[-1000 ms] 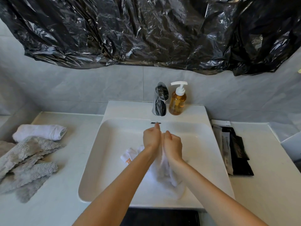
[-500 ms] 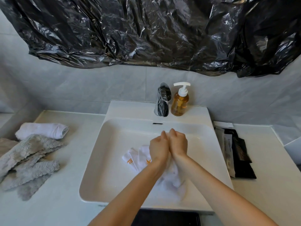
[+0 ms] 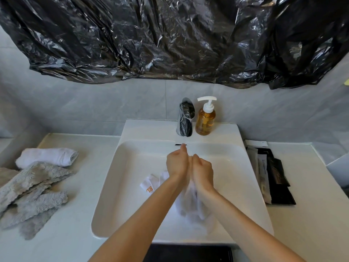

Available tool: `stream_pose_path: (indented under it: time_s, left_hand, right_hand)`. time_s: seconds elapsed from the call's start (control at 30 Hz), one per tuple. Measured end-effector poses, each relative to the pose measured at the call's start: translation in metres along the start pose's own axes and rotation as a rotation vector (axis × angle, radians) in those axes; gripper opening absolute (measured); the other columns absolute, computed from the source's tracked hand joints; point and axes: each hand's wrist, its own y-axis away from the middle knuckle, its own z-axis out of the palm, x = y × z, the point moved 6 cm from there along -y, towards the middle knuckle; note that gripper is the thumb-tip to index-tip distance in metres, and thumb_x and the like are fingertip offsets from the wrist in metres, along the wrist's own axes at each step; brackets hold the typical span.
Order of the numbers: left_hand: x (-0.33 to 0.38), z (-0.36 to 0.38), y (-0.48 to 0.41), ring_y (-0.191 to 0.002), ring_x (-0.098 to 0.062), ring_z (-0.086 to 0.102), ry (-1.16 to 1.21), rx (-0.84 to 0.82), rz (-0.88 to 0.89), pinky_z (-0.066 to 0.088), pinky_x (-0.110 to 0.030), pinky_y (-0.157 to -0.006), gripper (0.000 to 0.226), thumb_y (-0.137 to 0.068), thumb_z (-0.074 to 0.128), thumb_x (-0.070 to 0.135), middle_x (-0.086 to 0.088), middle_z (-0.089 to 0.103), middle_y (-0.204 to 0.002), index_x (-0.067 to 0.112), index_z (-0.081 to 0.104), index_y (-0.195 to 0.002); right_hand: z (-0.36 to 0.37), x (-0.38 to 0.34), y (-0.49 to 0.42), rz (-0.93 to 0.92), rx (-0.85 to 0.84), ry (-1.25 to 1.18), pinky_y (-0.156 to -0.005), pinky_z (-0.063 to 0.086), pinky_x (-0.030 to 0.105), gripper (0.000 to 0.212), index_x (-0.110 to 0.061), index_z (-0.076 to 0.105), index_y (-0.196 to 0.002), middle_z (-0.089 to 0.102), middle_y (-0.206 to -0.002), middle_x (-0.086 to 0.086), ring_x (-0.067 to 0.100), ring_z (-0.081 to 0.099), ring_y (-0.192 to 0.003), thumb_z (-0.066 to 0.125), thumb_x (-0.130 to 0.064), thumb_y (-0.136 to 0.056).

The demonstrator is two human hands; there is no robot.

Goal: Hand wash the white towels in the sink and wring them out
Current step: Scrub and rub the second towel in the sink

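Note:
A wet white towel (image 3: 190,205) with an orange mark at one corner lies bunched in the white sink (image 3: 120,186). My left hand (image 3: 177,164) and my right hand (image 3: 202,172) are pressed side by side over the basin, fingers curled, each gripping the towel. The cloth hangs down between and below my wrists. A corner of it spreads to the left under my left forearm. The part inside my fists is hidden. A second white towel (image 3: 47,156) lies rolled on the counter at the left.
A chrome tap (image 3: 185,118) and an amber soap pump bottle (image 3: 205,118) stand behind the basin. Grey fluffy cloths (image 3: 32,193) lie on the left counter. Black and white packets (image 3: 272,174) lie on the right counter. Black plastic sheeting (image 3: 170,38) covers the wall above.
Both hands pulled back toward me with the towel half a second ago, then pushed forward toward the tap again, rubbing the cloth between them.

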Motion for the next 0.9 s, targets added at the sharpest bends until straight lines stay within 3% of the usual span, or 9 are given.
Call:
stream_pose_path:
  time_s: [0.1, 0.23, 0.3, 0.4, 0.5, 0.6, 0.73, 0.83, 0.9]
  left_hand:
    - [-0.005, -0.001, 0.003, -0.057, -0.020, 0.048, -0.028, 0.004, -0.033, 0.040, -0.028, -0.060, 0.048, -0.101, 0.044, 0.024, -0.005, 0.051, -0.057, 0.010, 0.045, -0.056]
    - [-0.003, 0.019, 0.022, -0.058, -0.019, 0.052, -0.105, -0.107, 0.119, 0.042, -0.031, -0.063, 0.051, -0.101, 0.047, 0.030, 0.001, 0.056, -0.053, 0.013, 0.051, -0.053]
    - [0.004, 0.012, 0.007, -0.057, -0.023, 0.044, -0.089, -0.075, 0.079, 0.036, -0.031, -0.062, 0.054, -0.100, 0.050, 0.032, -0.001, 0.047, -0.049, 0.012, 0.041, -0.051]
    - [0.005, -0.001, -0.004, -0.058, -0.024, 0.042, -0.041, 0.016, 0.007, 0.036, -0.034, -0.064, 0.054, -0.101, 0.047, 0.029, -0.004, 0.044, -0.051, 0.011, 0.038, -0.051]
    - [0.001, 0.014, 0.020, -0.061, -0.020, 0.053, -0.111, -0.067, 0.097, 0.043, -0.033, -0.065, 0.051, -0.102, 0.044, 0.028, -0.005, 0.056, -0.058, 0.010, 0.051, -0.055]
    - [0.005, 0.019, 0.021, -0.057, -0.020, 0.047, -0.131, -0.121, 0.157, 0.039, -0.030, -0.062, 0.052, -0.101, 0.048, 0.033, -0.003, 0.049, -0.052, 0.011, 0.045, -0.053]
    - [0.004, 0.005, 0.006, -0.060, -0.024, 0.041, -0.095, -0.006, 0.077, 0.035, -0.034, -0.061, 0.051, -0.101, 0.047, 0.031, -0.007, 0.043, -0.054, 0.011, 0.039, -0.054]
    - [-0.005, 0.022, 0.026, -0.063, -0.021, 0.056, -0.110, -0.095, 0.095, 0.046, -0.033, -0.066, 0.048, -0.101, 0.045, 0.029, -0.006, 0.060, -0.062, 0.010, 0.055, -0.058]
    - [-0.001, 0.030, 0.031, -0.058, -0.018, 0.051, -0.133, -0.154, 0.145, 0.041, -0.030, -0.062, 0.051, -0.101, 0.047, 0.032, -0.002, 0.055, -0.055, 0.012, 0.050, -0.054]
  right_hand:
    - [0.000, -0.011, 0.002, -0.072, -0.031, 0.095, -0.060, 0.034, 0.030, 0.044, -0.018, 0.043, -0.052, 0.053, -0.060, 0.003, 0.023, 0.048, -0.062, 0.044, -0.024, -0.096]
    - [-0.017, -0.011, -0.018, 0.003, 0.099, 0.030, -0.073, 0.041, 0.035, 0.038, -0.010, 0.060, -0.067, 0.069, -0.092, 0.017, 0.033, 0.059, -0.086, 0.041, -0.025, -0.097]
    - [-0.014, -0.006, -0.009, -0.015, 0.086, 0.031, -0.070, 0.042, 0.033, 0.039, -0.012, 0.064, -0.072, 0.067, -0.084, 0.011, 0.031, 0.060, -0.084, 0.039, -0.027, -0.099]
    - [-0.003, -0.014, 0.008, -0.087, -0.002, 0.093, -0.055, 0.033, 0.030, 0.045, -0.019, 0.044, -0.054, 0.051, -0.060, 0.001, 0.023, 0.048, -0.064, 0.040, -0.026, -0.098]
    - [-0.014, -0.018, -0.016, -0.033, 0.089, 0.034, -0.066, 0.038, 0.033, 0.040, -0.013, 0.049, -0.058, 0.059, -0.074, 0.010, 0.030, 0.053, -0.075, 0.042, -0.024, -0.095]
    - [-0.018, -0.007, -0.015, 0.027, 0.129, 0.016, -0.078, 0.044, 0.034, 0.038, -0.011, 0.067, -0.080, 0.068, -0.092, 0.013, 0.033, 0.060, -0.091, 0.038, -0.029, -0.099]
    - [-0.006, -0.001, 0.009, -0.042, 0.041, 0.103, -0.071, 0.043, 0.032, 0.042, -0.016, 0.057, -0.065, 0.065, -0.078, 0.008, 0.030, 0.061, -0.082, 0.037, -0.030, -0.099]
    - [-0.020, -0.007, -0.015, -0.004, 0.108, 0.081, -0.076, 0.044, 0.035, 0.037, -0.010, 0.064, -0.075, 0.070, -0.094, 0.016, 0.034, 0.062, -0.092, 0.041, -0.028, -0.097]
    - [-0.030, -0.007, -0.019, 0.014, 0.178, 0.032, -0.079, 0.046, 0.036, 0.037, -0.009, 0.067, -0.080, 0.071, -0.097, 0.016, 0.035, 0.062, -0.094, 0.040, -0.029, -0.097]
